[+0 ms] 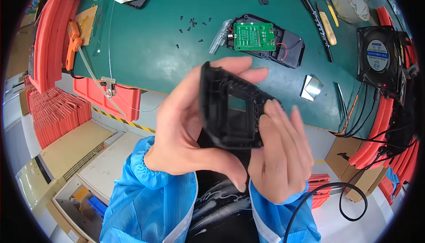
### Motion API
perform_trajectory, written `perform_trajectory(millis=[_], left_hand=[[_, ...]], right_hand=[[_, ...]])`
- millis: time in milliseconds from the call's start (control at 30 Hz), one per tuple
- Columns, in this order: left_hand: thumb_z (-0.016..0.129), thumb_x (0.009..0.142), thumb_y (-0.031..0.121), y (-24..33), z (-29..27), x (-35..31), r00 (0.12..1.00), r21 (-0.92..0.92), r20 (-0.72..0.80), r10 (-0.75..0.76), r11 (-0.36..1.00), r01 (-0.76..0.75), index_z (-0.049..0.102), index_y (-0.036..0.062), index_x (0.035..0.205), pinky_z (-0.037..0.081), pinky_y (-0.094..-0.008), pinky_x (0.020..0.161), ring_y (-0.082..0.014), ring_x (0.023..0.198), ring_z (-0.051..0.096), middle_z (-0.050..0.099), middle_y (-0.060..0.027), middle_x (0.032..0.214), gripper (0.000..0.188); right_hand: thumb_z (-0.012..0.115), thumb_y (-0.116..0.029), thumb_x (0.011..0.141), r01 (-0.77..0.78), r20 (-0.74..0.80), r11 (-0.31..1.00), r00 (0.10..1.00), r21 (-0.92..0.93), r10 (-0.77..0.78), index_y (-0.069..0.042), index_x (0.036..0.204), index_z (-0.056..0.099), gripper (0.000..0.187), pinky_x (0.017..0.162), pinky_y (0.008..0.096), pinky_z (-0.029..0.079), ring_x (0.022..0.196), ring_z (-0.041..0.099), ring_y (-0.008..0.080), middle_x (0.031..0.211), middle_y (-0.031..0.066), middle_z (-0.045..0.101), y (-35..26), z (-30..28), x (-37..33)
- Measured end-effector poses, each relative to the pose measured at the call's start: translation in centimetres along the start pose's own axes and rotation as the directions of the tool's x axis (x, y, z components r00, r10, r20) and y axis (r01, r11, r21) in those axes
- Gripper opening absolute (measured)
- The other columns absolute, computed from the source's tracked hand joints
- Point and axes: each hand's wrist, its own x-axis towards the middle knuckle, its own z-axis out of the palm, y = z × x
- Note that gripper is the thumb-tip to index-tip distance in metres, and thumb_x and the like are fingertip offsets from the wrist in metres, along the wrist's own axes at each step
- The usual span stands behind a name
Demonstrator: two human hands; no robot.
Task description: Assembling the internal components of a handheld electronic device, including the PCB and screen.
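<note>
Above the table's near edge, my left hand (177, 123) grips a hollow black plastic housing (228, 128) from its left side, thumb stretched along below it. The housing is tilted, showing its inside with a rectangular window and small screw posts. My right hand (281, 159) has its fingertips pressed on the housing's right edge; its thumb is mostly hidden. Beyond them on the green table (146, 61) lies another black housing half (292, 48) carrying a green circuit board (254, 37) with a red wire. A crumpled clear plastic piece (219, 39) touches its left end.
Several small black screws (191, 23) lie scattered left of the board. Rightward are a small shiny square plate (313, 87), tweezers (341, 103), a black marker (315, 23), a wooden-handled knife (327, 28), a tape roll (349, 3) and a black fan (376, 54). An orange-handled tool (73, 43) stands left.
</note>
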Motion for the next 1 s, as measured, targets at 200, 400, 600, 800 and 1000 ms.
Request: perform_trajectory(millis=[200, 400, 600, 800, 1000], left_hand=[[0.093, 0.058, 0.029, -0.2, -0.5, 0.4, 0.989, -0.12, 0.124, 0.077, 0.991, -0.062, 0.033, -0.0107, 0.134, 0.045, -0.0476, 0.102, -0.0383, 0.12, 0.054, 0.049, -0.0379, 0.127, 0.105], [0.091, 0.059, 0.016, 0.0, -0.7, -0.3, 0.971, -0.444, 0.234, -0.049, 0.883, 0.151, 0.029, -0.005, 0.135, 0.041, -0.0557, 0.104, -0.0466, 0.125, 0.047, 0.042, -0.0422, 0.13, 0.101], [0.09, 0.06, 0.008, -0.4, -0.8, -0.2, 0.946, -0.594, 0.325, -0.007, 0.777, 0.21, 0.027, -0.0065, 0.132, 0.038, -0.0596, 0.105, -0.0509, 0.128, 0.04, 0.037, -0.0451, 0.132, 0.096], [0.091, 0.06, 0.011, -0.2, -0.7, 0.1, 0.944, -0.548, 0.33, -0.007, 0.813, 0.197, 0.027, -0.0073, 0.131, 0.039, -0.0597, 0.104, -0.0506, 0.128, 0.04, 0.039, -0.0449, 0.13, 0.097], [0.093, 0.057, 0.01, 0.6, -1.6, 0.6, 0.913, -0.404, 0.406, 0.042, 0.905, 0.138, 0.026, -0.0104, 0.132, 0.04, -0.0576, 0.104, -0.0504, 0.127, 0.042, 0.04, -0.0458, 0.129, 0.103]], right_hand=[[0.058, 0.002, 0.08, 0.037, 0.061, 0.972, 0.998, -0.233, -0.023, -0.002, 0.101, 0.065, 0.023, 0.099, 0.0603, 0.041, 0.105, 0.064, 0.035, 0.107, 0.0176, 0.068, -1.4, -2.2, 1.5], [0.065, -0.02, 0.082, 0.128, -0.122, 0.942, 0.977, -0.31, -0.173, -0.014, 0.094, 0.061, 0.014, 0.091, 0.0598, 0.047, 0.099, 0.06, 0.0312, 0.1, 0.0094, 0.067, -1.1, -1.9, 1.5], [0.065, -0.026, 0.082, 0.235, -0.19, 0.92, 0.934, -0.313, -0.304, -0.022, 0.097, 0.056, 0.018, 0.09, 0.0582, 0.048, 0.097, 0.058, 0.0275, 0.097, 0.007, 0.065, 0.5, -1.8, 1.1], [0.062, -0.028, 0.084, 0.137, -0.088, 0.955, 0.982, -0.263, -0.165, -0.021, 0.097, 0.057, 0.016, 0.092, 0.0595, 0.045, 0.1, 0.057, 0.0274, 0.104, 0.0081, 0.063, -1.0, -2.7, 1.5], [0.06, -0.026, 0.084, 0.178, -0.123, 0.96, 0.97, -0.217, -0.208, -0.02, 0.096, 0.056, 0.014, 0.092, 0.0606, 0.045, 0.1, 0.057, 0.0272, 0.102, 0.008, 0.062, -0.1, -2.8, 1.1]])
